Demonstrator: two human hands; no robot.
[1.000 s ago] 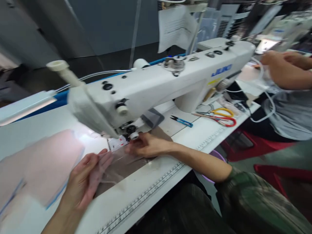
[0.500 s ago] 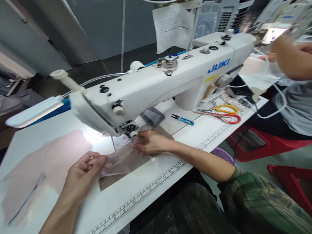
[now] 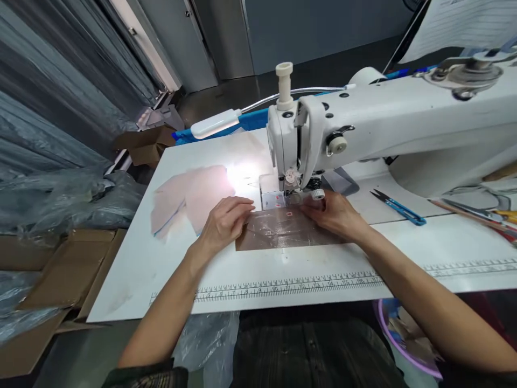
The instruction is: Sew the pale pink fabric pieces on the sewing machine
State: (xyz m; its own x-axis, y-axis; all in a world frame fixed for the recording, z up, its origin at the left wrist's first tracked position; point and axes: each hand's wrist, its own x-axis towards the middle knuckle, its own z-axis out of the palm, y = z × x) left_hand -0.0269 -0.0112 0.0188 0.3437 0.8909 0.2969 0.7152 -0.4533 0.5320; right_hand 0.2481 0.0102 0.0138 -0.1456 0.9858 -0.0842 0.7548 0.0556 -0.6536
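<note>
A thin, see-through brownish sheet (image 3: 278, 231), creased and shiny, lies in front of the needle of a white sewing machine (image 3: 375, 129). My left hand (image 3: 226, 221) has its fingers pressed together at the sheet's left edge. Close beside the presser foot, my right hand (image 3: 335, 215) pinches the sheet's upper right part, its fingertips partly hidden by the machine's parts. Under the needle area the metal needle plate (image 3: 271, 201) shows small red marks. To the right of my right hand rest blue thread snips (image 3: 398, 206).
Pale pink cut pieces (image 3: 208, 194) lie on the table left of the lit lamp (image 3: 216, 124). A printed ruler (image 3: 291, 285) runs along the front edge. More scissors (image 3: 472, 210) lie at right. Cardboard boxes (image 3: 76, 264) stand left; a purple-rimmed basket (image 3: 382, 318) is below the table.
The view has swung left, so the machine now sits further right and the co-worker is out of sight. My left hand has moved up to the sheet's edge, and the sheet lies flatter.
</note>
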